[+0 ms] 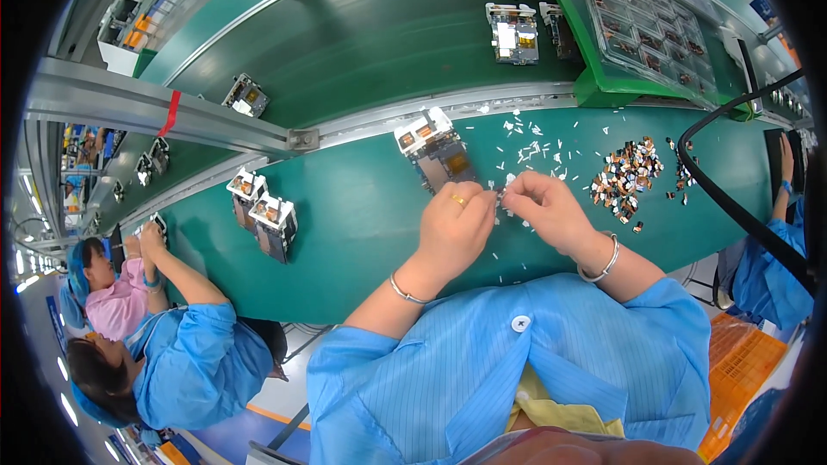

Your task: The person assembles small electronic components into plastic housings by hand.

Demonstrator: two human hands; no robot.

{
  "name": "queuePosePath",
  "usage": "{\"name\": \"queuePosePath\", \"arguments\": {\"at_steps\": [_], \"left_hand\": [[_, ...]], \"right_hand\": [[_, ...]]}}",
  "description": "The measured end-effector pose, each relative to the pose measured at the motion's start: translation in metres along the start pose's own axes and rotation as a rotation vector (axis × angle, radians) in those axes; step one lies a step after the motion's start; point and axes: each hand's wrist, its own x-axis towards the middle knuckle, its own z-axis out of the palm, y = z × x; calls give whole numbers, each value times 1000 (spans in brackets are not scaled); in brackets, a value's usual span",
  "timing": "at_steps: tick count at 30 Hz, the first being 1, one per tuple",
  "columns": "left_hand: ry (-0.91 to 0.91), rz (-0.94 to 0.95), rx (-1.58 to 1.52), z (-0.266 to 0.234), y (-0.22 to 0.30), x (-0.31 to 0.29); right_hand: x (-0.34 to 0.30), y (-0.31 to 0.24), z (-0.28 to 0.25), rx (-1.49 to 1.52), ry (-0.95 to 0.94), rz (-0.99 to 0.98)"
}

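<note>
My left hand [455,226], with a ring on one finger, and my right hand [546,210] meet over the green bench. Both are closed in a pinch, fingertips almost together. A tiny piece seems to sit between them, too small to name. Just beyond the left fingers lies a circuit-board assembly [438,153] with a white plastic frame at its far end. White scraps [536,150] lie scattered beyond my right hand. Farther right is a heap of small black, white and copper-coloured parts [627,174].
Two similar assemblies [274,217] stand on the bench at left. Across a metal rail, a green conveyor belt [388,43] carries more units. A clear compartment tray [650,30] rests on a green stand at far right. A black cable [732,207] arcs nearby. Co-workers sit on both sides.
</note>
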Motion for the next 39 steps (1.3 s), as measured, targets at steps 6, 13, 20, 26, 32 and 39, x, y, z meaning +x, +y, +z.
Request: {"name": "queuePosePath", "arguments": {"at_steps": [6,13,20,26,32,39], "left_hand": [[15,93,82,2,-3,1],[29,104,143,2,0,1],[43,63,77,8,3,-4],[17,-629,-656,11,11,-13],[-93,-1228,-1611,1,5,-17],[-84,-1126,-1424,-12,9,-18]], "right_hand": [[3,5,6,359,-15,184],[-1,8,4,481,-35,145],[-6,13,5,502,-3,128],[-9,31,-5,-200,128,-154],[-7,17,-5,-125,140,-323],[15,11,-5,43,-19,-501]]}}
